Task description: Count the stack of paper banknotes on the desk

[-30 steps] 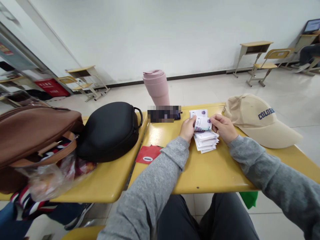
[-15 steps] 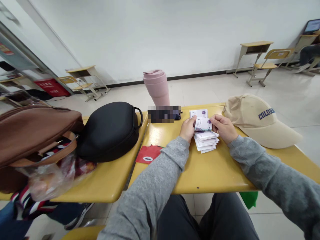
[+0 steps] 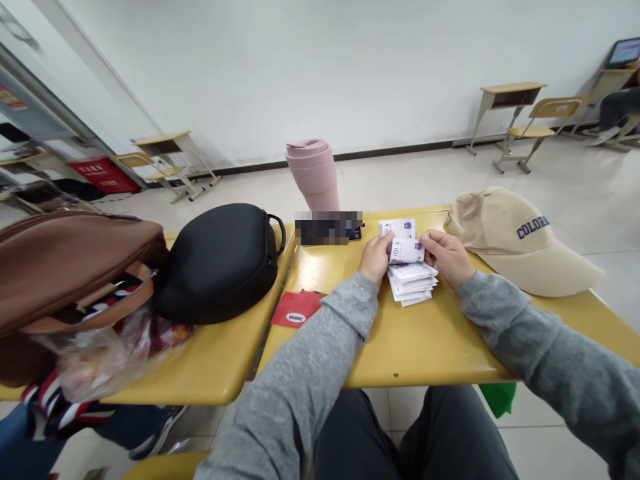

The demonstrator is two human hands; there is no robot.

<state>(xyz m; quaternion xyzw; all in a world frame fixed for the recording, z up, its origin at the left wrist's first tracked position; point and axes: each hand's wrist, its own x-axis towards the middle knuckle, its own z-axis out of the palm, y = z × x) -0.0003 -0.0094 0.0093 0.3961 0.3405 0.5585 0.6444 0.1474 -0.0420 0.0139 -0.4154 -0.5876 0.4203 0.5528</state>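
Observation:
Between both hands is a small white printed card [image 3: 407, 249] with dark figures and a purple picture. My left hand [image 3: 376, 259] is closed on its left edge, thumb on top. My right hand [image 3: 447, 257] pinches the right edge with thumb and fingertips. Just below the held card, a loose, fanned stack of similar white cards [image 3: 413, 285] lies on the yellow desk [image 3: 440, 340]. Beyond it, partly covered, rests another such pile of cards [image 3: 399, 227]. Whether the held piece is one card or several, I cannot tell.
A beige cap [image 3: 515, 240] lies to the right. At the back stand a pink tumbler [image 3: 314, 173] and a pixelated phone-like object [image 3: 356, 233]. Left are a red packet [image 3: 297, 309], a black case [image 3: 220, 267], a brown bag [image 3: 75, 260] and a plastic bag [image 3: 105, 360].
The held card has changed its tilt, so its printed face shows more fully and less of the coloured lower edge is seen. Both hands stay in nearly the same place.

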